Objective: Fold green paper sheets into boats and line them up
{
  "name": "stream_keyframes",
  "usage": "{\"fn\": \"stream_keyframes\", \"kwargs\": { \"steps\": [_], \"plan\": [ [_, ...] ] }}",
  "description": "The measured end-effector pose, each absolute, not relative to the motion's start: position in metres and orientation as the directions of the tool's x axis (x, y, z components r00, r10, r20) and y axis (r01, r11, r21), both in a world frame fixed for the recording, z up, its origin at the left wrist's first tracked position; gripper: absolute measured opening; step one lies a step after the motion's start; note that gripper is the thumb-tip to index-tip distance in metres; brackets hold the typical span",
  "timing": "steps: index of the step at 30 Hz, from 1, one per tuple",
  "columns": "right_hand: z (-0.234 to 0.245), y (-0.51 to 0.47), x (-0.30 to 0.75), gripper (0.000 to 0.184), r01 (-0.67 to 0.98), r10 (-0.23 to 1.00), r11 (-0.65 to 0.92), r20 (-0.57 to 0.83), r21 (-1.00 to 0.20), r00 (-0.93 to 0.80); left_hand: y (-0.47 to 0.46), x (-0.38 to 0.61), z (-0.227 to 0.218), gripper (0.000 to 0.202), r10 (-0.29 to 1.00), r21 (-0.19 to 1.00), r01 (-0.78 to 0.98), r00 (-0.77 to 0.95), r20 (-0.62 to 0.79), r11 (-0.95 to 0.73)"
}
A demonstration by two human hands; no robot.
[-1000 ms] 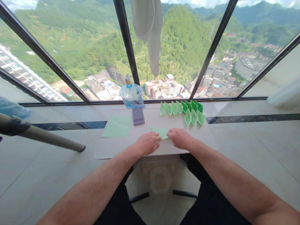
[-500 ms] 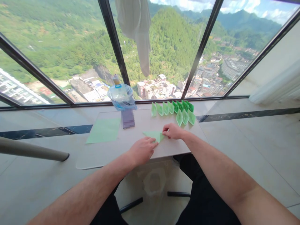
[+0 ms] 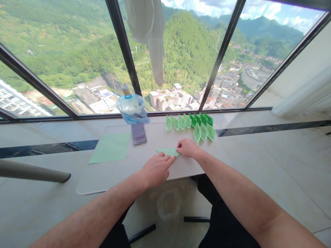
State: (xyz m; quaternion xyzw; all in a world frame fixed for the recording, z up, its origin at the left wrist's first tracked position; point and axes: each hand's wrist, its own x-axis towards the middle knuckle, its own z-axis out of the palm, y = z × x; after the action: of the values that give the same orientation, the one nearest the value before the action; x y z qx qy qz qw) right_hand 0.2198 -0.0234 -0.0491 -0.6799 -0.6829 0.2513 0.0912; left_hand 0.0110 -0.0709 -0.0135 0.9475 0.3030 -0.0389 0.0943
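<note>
A piece of light green folded paper (image 3: 167,151) lies on the white table between my hands, partly hidden by fingers. My left hand (image 3: 157,167) rests flat on its near edge with the fingers stretched out, the fingertips pressing it down. At the paper's right corner, my right hand (image 3: 188,148) is closed in a pinch, thumb and fingertips on the edge. Just beyond that hand stand several light green folded paper pieces (image 3: 204,132), shaped like little pointed boats. Behind them is a row mixing light and darker green pieces (image 3: 182,122).
A light green flat sheet (image 3: 110,148) lies on the left of the table (image 3: 108,175). Nearby are a dark purple pack (image 3: 139,134), partly blurred, and a large clear bottle in bluish plastic (image 3: 133,107). Tall windows rise behind, and a grey pole (image 3: 33,170) reaches in from the left.
My right hand has shifted slightly left with the paper's right corner, and less of that corner shows. My left fingers reach further along the near edge. The view has tilted a little.
</note>
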Motion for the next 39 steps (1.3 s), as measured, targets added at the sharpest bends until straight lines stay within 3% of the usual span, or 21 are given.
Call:
{"fn": "stream_keyframes", "kwargs": {
  "steps": [39],
  "plan": [
    [-0.0412, -0.0217, 0.2168, 0.012, 0.900, 0.962, -0.056, -0.263, -0.433, -0.066, -0.0708, 0.0168, -0.0106, 0.064, 0.576, 0.103, 0.592, 0.803, -0.152, -0.799]
  ]
}}
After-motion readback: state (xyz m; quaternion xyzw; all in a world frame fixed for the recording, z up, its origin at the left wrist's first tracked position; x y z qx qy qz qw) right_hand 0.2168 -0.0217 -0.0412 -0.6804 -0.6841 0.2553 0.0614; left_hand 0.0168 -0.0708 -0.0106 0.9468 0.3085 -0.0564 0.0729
